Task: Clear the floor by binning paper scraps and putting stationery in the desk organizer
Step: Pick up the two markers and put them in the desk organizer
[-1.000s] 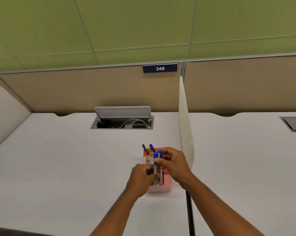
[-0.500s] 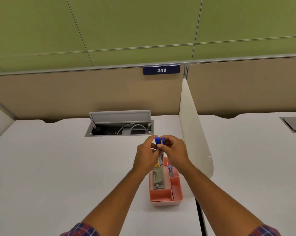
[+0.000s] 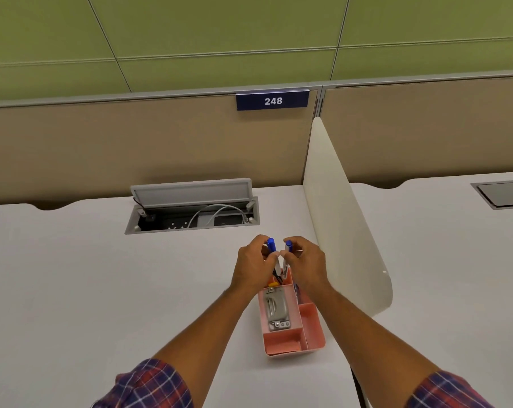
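Observation:
A pink desk organizer (image 3: pixel 314 344) with several compartments stands on the white desk (image 3: pixel 87 290). A grey stapler (image 3: pixel 276 308) lies in its left middle compartment. My left hand (image 3: pixel 253 266) grips a blue-capped marker (image 3: pixel 272 245) upright over the organizer's far compartment. Beside it, my right hand (image 3: pixel 305 265) holds a second blue-capped marker (image 3: pixel 288 246), also upright, its lower end inside the far compartment. Orange and dark items show in that compartment between my hands.
A cream divider panel (image 3: pixel 343 231) rises just right of the organizer. An open cable hatch (image 3: pixel 191 213) with white cables sits in the desk behind my hands. A beige partition with sign 248 (image 3: pixel 273 101) backs the desk. A neighbouring desk (image 3: pixel 455 275) lies right.
The view has shifted closer and downward over the organizer. The two blue-capped markers, held together before, are now split, one in each hand, slightly apart.

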Motion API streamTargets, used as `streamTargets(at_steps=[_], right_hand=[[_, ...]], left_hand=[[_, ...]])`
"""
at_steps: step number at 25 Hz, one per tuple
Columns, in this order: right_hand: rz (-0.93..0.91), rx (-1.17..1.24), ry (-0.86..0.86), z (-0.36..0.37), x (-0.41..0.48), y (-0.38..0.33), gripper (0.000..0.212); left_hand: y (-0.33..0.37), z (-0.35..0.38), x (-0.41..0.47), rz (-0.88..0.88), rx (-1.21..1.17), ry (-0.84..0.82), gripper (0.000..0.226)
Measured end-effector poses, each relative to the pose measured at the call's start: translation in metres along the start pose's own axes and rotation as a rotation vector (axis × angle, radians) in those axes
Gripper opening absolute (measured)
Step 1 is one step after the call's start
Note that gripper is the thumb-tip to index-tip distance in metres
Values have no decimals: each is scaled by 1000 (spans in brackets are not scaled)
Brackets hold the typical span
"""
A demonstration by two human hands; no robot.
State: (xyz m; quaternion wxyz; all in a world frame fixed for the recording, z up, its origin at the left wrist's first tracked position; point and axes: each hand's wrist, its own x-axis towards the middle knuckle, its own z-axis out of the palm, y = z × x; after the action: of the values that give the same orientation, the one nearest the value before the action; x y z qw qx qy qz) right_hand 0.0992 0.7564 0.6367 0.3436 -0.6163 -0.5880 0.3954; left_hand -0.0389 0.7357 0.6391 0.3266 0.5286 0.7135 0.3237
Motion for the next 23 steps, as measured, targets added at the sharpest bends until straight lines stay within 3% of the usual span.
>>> streamTargets(at_steps=[3, 11, 16, 23], right_hand=[[14, -52, 8, 2, -2, 14, 21], [-5, -183, -50, 9, -7, 32, 17], [7, -156, -27, 8, -6, 34, 31], [19, -242, -149, 9, -11, 47, 15]], left_hand=[[-7, 7, -1, -5, 27, -52, 19], [-13, 18, -4, 51, 241, -94, 9], [-11, 27, -2, 120, 517, -79, 22], [-23, 31, 6, 96, 650, -172, 26]])
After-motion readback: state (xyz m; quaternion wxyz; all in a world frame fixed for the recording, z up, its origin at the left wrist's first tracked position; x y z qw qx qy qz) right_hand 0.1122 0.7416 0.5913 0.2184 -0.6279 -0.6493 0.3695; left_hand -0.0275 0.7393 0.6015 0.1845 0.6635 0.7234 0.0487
